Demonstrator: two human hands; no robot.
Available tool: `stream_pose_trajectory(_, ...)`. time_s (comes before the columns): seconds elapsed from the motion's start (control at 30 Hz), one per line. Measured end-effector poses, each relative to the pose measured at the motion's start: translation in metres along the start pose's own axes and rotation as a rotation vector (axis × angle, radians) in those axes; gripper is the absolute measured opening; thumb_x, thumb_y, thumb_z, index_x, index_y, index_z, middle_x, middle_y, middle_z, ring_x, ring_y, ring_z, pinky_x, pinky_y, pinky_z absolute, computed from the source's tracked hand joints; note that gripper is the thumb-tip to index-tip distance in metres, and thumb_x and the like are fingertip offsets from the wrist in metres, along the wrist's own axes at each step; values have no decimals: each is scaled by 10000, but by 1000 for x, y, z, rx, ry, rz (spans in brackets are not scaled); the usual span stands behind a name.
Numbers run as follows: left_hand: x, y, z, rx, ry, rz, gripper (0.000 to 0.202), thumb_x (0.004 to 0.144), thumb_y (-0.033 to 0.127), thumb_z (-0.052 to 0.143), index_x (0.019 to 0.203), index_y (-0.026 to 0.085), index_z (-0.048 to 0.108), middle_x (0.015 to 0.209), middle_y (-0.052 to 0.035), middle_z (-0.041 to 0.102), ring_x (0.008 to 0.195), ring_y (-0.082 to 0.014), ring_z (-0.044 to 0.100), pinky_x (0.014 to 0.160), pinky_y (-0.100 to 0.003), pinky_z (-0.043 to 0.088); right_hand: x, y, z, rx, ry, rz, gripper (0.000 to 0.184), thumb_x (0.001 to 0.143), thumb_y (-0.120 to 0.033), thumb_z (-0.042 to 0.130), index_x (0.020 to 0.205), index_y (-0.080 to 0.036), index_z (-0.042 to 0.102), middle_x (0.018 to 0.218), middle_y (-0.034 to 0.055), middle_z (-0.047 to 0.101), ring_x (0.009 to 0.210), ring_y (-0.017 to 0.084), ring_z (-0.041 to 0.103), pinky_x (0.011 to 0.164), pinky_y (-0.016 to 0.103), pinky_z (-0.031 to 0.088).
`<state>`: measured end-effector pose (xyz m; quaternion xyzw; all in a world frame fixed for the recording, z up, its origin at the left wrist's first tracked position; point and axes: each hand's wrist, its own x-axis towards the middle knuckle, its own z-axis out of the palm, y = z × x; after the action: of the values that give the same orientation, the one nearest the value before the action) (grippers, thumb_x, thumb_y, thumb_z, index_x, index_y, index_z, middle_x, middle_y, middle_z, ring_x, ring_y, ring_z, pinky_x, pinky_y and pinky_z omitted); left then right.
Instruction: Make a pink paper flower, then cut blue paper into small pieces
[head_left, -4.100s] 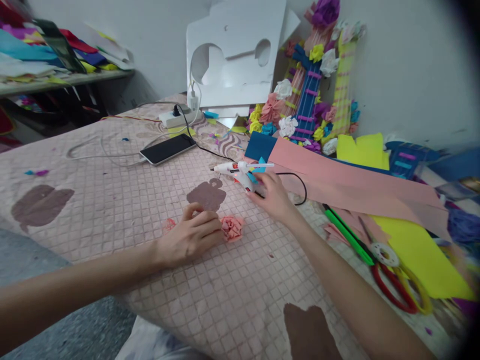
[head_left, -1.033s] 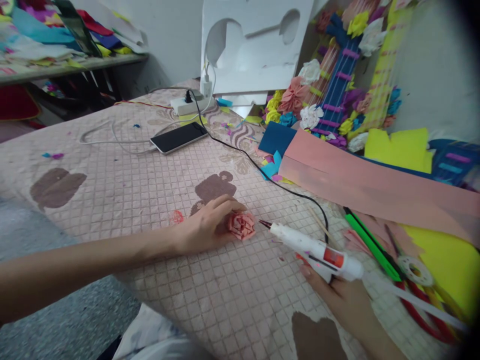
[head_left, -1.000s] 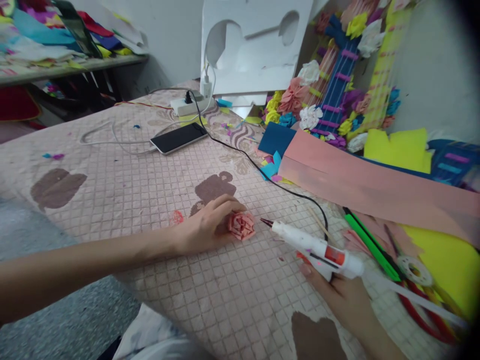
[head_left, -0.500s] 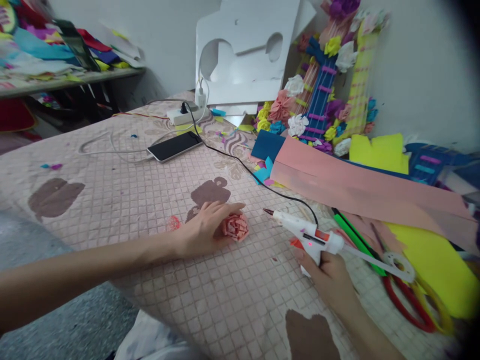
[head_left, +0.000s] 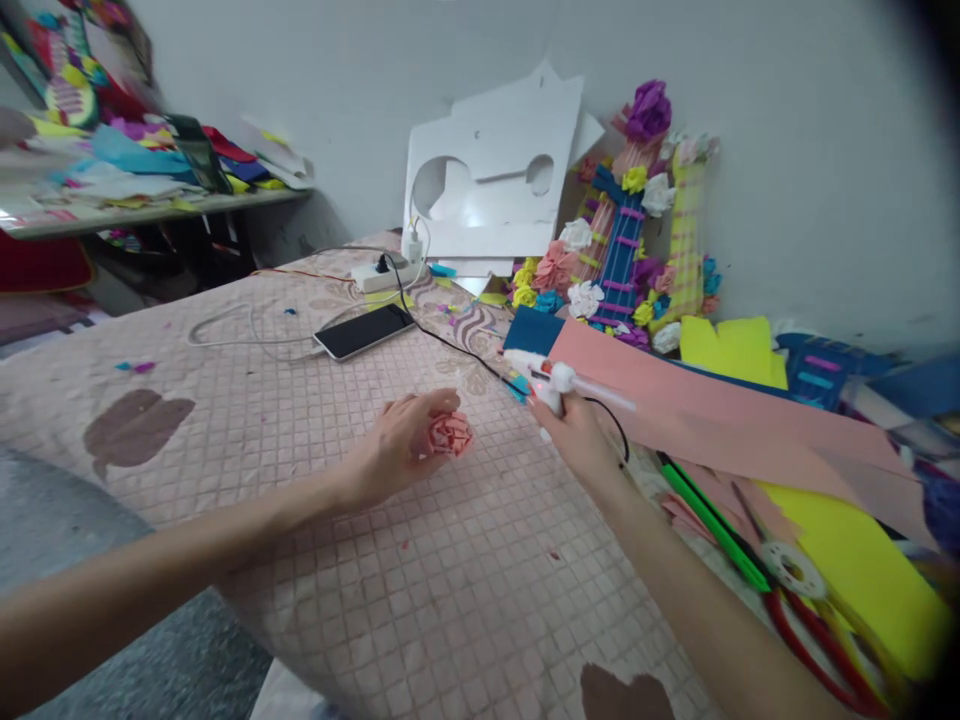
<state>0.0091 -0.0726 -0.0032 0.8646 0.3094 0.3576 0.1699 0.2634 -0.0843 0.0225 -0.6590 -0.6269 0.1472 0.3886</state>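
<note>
My left hand [head_left: 409, 435] is closed around a pink paper flower [head_left: 451, 434], its folded petals turned to the right. To the right, my right hand [head_left: 574, 425] grips the handle of a white hot glue gun [head_left: 541, 377]. The gun's nozzle end points left, toward the far side of the table, and a clear glue stick trails from its back. A black cord [head_left: 621, 440] hangs by my right wrist.
A phone [head_left: 365, 331] on a white cable lies near a power strip [head_left: 386, 273]. Pink paper [head_left: 712, 410], a green cutter [head_left: 712, 520], scissors [head_left: 817, 640] and yellow paper [head_left: 862, 570] lie at right. Flower-trimmed paper guitars [head_left: 621, 250] lean on the wall beside white foam board [head_left: 517, 215].
The glue gun in my right hand has moved away from me and to the left, toward the back of the table. My left hand still holds the flower. The view has tilted up.
</note>
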Motion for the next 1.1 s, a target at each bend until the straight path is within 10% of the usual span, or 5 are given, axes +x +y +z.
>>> stream_pose_trajectory(0.23, 3, -1, -7, 15, 38, -23, 633, 763, 151, 620, 1329, 204, 341, 1144, -95, 627, 1049, -231, 574, 899, -424, 425, 89, -1, 63, -58, 16, -99, 278, 817, -314, 518, 1001, -135, 625, 986, 131, 691, 905, 253, 635, 787, 327, 452)
stream_pose_trajectory(0.43, 1, -5, -6, -32, 28, -19, 653, 775, 170, 610, 1354, 211, 311, 1159, -96, 618, 1060, -228, 565, 917, -435, 417, 104, 13, 88, -155, 32, -113, 183, 791, -276, 544, 888, -137, 613, 888, 135, 674, 889, 273, 613, 819, 358, 426)
stream_pose_trajectory(0.87, 5, 3, 4, -64, -56, -22, 639, 765, 161, 630, 1328, 199, 329, 1188, -110, 595, 1097, -244, 550, 925, -445, 402, 80, 18, 70, -78, 122, -154, 483, 776, -271, 575, 1216, -117, 448, 1127, 185, 556, 1048, 276, 531, 892, 424, 442)
stream_pose_trajectory(1.1, 16, 21, 16, -52, -139, -25, 669, 770, 175, 629, 1345, 207, 289, 1167, -101, 611, 1087, -271, 537, 909, -478, 375, -18, 5, 22, 206, -19, -230, 420, 860, -263, 510, 1266, -220, 410, 1206, 113, 506, 1101, 208, 525, 879, 383, 489)
